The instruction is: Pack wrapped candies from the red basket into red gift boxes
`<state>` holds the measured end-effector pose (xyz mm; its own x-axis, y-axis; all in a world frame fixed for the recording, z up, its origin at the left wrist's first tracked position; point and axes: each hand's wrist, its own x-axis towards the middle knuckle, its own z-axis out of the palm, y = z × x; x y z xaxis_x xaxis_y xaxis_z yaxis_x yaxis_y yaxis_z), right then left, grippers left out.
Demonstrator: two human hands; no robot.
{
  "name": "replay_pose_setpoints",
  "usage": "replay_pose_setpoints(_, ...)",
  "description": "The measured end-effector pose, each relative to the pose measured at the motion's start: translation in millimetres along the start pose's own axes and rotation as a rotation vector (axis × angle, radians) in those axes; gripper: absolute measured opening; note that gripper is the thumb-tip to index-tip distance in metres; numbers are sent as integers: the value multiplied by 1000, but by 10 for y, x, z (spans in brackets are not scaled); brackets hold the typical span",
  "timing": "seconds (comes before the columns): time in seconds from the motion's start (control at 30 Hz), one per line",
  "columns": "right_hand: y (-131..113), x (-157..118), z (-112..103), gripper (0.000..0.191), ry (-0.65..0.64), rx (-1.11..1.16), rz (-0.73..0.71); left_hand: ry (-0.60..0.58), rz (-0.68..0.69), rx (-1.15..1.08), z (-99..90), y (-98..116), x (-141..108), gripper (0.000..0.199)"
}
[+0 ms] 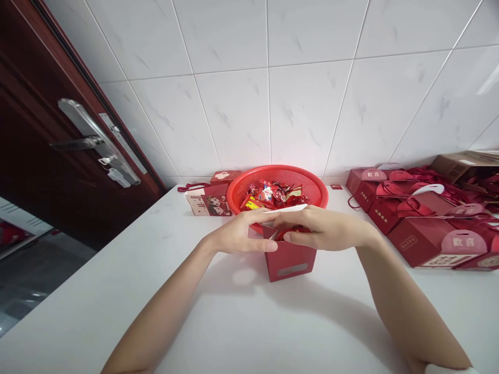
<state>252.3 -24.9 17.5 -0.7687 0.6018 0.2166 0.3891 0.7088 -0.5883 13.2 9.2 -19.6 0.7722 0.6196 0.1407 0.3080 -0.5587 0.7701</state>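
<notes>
A red cardboard gift box (pixel 292 259) stands upright on the white table, its top partly open and a small clear window low on its front. My left hand (pixel 241 232) grips the box's upper left edge, the thumb in front and the fingers behind a raised flap. From the right, my right hand (pixel 325 227) curls over the top rim, with its thumb and fingertips at the opening. Something red shows inside between my hands, too covered to name. Just behind the box sits a red plastic basket (pixel 320 200) holding wrapped candies (pixel 268 192).
At right stand several closed red gift boxes (pixel 417 241) with handles, and a brown carton (pixel 454 166) behind them. A panda-printed box (pixel 212 204) is left of the basket. A tiled wall (pixel 234 119) backs the table; a dark door (pixel 35 130) is at left.
</notes>
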Motion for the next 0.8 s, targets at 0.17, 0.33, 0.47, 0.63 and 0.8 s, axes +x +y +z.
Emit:
replay_pose_setpoints(0.17, -39, -11, -18, 21, -66, -29, 90, -4, 35, -64, 12, 7, 6, 65)
replay_pose_setpoints(0.33, -64, 2, 58, 45, -221, -78, 174, 0, -59, -58, 9, 0, -8, 73)
replay_pose_setpoints(0.47, -63, 16, 86, 48, -204, -109, 233, -4, -87, -65, 2, -12, -14, 76)
replay_pose_setpoints(0.63, -88, 37, 107, 57, -268, -191, 259, 0, -62, -48, 2, -34, -7, 74)
replay_pose_setpoints(0.8, -106, 62, 134, 55, -257, -248, 312, 19, -37, -49, 5, -53, -3, 71)
